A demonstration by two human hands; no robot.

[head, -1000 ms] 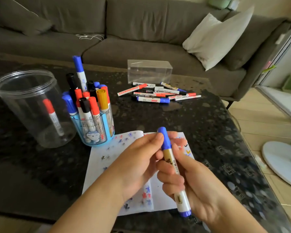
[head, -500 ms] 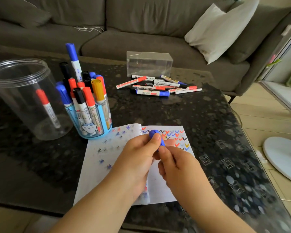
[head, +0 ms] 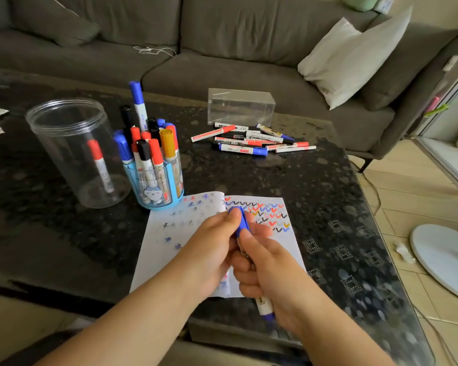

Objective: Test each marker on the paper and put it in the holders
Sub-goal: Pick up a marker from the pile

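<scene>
Dark tabletop [head: 288, 180] by the sofa, two hands on one blue marker [head: 242, 223].
Left hand [head: 212, 247] pinches its cap, right hand [head: 270, 273] holds the body; a hard pull could smear ink on fingers.

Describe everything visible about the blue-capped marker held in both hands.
The blue-capped marker has a blue cap at its far end, a pale printed barrel and a blue butt end showing below the right fist. It slants over the open notebook, cap pointing away from the person. The right hand wraps the barrel, hiding most of it; the left hand pinches the cap. The cap appears seated, though fingers hide the join. The marker does not touch the paper.
</scene>
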